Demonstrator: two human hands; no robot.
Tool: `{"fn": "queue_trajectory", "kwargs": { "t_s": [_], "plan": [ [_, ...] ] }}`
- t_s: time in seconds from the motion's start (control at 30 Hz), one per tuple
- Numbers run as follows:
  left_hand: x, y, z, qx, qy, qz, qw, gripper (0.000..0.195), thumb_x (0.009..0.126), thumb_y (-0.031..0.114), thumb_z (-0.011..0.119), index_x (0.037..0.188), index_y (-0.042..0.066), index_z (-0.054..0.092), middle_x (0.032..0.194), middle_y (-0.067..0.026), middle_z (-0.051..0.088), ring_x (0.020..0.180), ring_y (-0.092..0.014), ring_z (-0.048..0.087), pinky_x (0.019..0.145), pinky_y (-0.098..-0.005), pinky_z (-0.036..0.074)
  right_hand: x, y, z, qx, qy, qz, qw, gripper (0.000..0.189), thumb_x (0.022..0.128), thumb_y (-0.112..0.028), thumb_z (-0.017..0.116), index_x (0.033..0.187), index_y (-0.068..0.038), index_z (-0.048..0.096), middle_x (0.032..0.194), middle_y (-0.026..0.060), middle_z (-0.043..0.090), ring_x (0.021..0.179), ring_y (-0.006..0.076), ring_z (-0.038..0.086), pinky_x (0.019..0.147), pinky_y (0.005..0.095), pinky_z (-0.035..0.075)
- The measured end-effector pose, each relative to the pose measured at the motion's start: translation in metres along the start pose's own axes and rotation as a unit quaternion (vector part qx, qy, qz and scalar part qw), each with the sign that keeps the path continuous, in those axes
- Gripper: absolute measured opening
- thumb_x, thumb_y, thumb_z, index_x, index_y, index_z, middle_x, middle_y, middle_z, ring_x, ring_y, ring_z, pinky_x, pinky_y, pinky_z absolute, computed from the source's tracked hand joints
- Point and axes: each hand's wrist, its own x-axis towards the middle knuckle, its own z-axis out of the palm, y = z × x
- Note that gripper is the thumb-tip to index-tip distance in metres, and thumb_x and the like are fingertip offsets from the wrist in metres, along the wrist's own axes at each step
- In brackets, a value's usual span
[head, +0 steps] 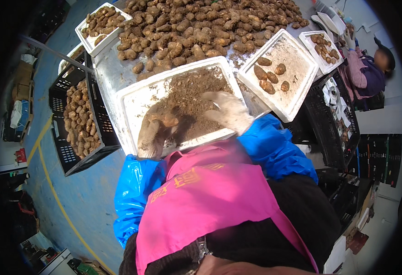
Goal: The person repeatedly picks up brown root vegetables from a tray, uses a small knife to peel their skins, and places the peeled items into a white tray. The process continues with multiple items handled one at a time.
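Note:
My left hand (150,135), in a soiled work glove, grips a brown taro corm (169,119) over the near left part of a white foam tray (127,106). Loose dark soil and root fibres (197,91) cover much of that tray's floor. Blurred by motion, my right hand (230,111) hovers above the right side of the tray in a pale glove. Its fingers are spread and I see nothing held in them. Blue sleeve covers reach up both forearms.
A large heap of taro corms (187,27) fills the metal table behind the tray. Several corms lie in a foam tray (299,75) at right. Further trays stand at far left (91,44) and far right (337,60), near a co-worker (366,72). A black crate (72,166) of corms stands left.

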Motion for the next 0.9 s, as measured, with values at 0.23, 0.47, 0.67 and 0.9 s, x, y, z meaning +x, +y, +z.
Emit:
{"fn": "queue_trajectory", "kwargs": {
  "t_s": [0.23, 0.47, 0.67, 0.9],
  "plan": [
    [0.009, 0.003, 0.001, 0.088, -0.072, 0.016, 0.993, 0.064, 0.086, 0.045, 0.078, 0.126, 0.003, 0.051, 0.112, -0.0063, 0.060, 0.097, -0.018, 0.059, 0.087, -0.0337, 0.048, -0.032, 0.050, 0.011, -0.169, 0.007, 0.090, 0.982, 0.049, 0.084, -0.026, 0.072, 0.128, -0.008, 0.062, 0.108, 0.0186, 0.070, 0.104, 0.0386, 0.067, 0.091, 0.0473, 0.053],
    [-0.013, 0.014, 0.025, 0.052, -0.009, -0.013, 0.999, 0.066, 0.096, 0.036, 0.064, 0.143, -0.001, 0.038, 0.113, -0.0148, 0.053, 0.081, -0.020, 0.056, 0.065, -0.0347, 0.048, -0.026, 0.058, -0.007, 0.005, 0.007, 0.028, 1.000, 0.048, 0.092, -0.014, 0.061, 0.139, -0.004, 0.056, 0.121, 0.0167, 0.070, 0.110, 0.0273, 0.065, 0.097, 0.0376, 0.051],
    [-0.011, 0.015, 0.029, 0.108, 0.003, -0.046, 0.993, 0.070, 0.095, 0.034, 0.063, 0.146, -0.004, 0.034, 0.105, -0.0140, 0.057, 0.072, -0.017, 0.057, 0.060, -0.0316, 0.048, -0.029, -0.008, -0.020, 0.254, -0.023, -0.011, 0.967, 0.038, 0.100, -0.018, 0.059, 0.133, -0.001, 0.060, 0.120, 0.0113, 0.068, 0.107, 0.0161, 0.061, 0.093, 0.0314, 0.050],
    [-0.023, 0.012, 0.022, 0.121, -0.017, -0.065, 0.990, 0.068, 0.090, 0.050, 0.071, 0.133, 0.002, 0.049, 0.091, -0.0105, 0.062, 0.060, -0.015, 0.054, 0.048, -0.0260, 0.041, 0.005, -0.037, 0.043, -0.097, 0.151, -0.250, 0.951, 0.043, 0.090, -0.024, 0.069, 0.133, -0.023, 0.062, 0.099, 0.0035, 0.072, 0.093, 0.0244, 0.070, 0.079, 0.0385, 0.056]
  ]
}}
